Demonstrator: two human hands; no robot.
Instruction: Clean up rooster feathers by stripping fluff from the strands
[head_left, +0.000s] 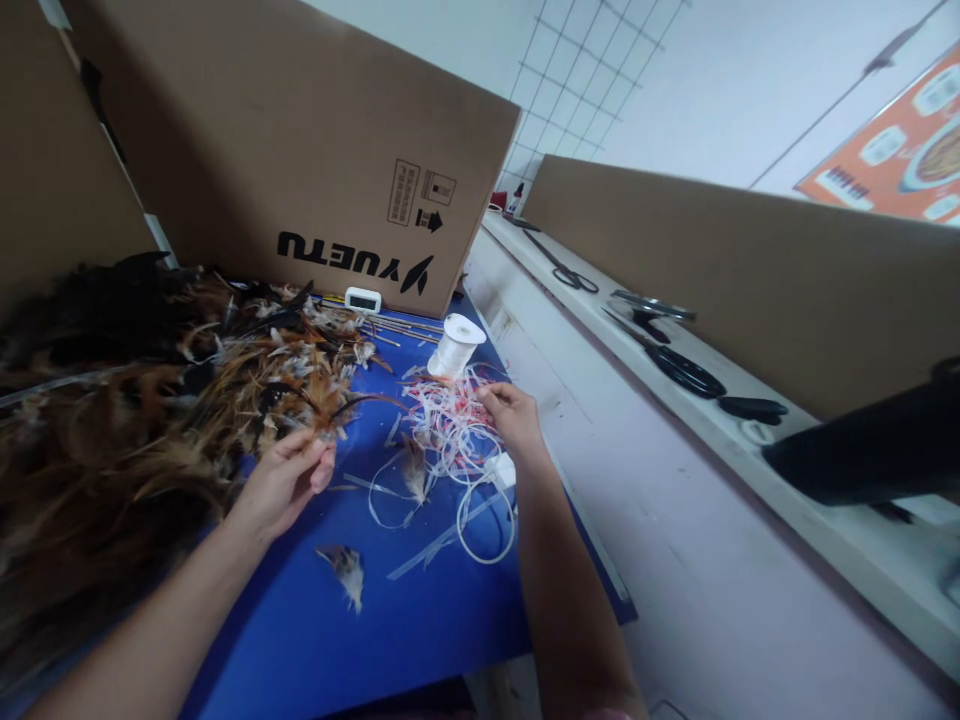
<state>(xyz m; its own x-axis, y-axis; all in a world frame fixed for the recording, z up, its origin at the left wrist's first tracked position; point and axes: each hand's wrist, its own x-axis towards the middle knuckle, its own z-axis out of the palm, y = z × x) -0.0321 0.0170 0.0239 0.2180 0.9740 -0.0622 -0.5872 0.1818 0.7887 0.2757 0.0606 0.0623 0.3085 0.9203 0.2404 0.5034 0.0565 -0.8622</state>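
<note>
My left hand [289,475] is closed in a pinch on a small bunch of brown feathers [324,415], held at the edge of a large feather pile [225,385]. One long dark curved feather reaches from the bunch toward the right. My right hand [514,415] has its thumb and fingers pressed together over a tangle of white and pink strips [454,425]; what is between the fingertips is too small to make out. Behind the tangle a white spool [455,345] stands upright. Loose feathers [346,575] lie on the blue table [420,640].
Cardboard panels [300,130] rise at the back and left. A white timer [363,300] and thin sticks [405,325] sit by the back panel. A white cable [480,555] loops near my right wrist. On the right ledge lie scissors [574,278] and a black cylinder [862,450].
</note>
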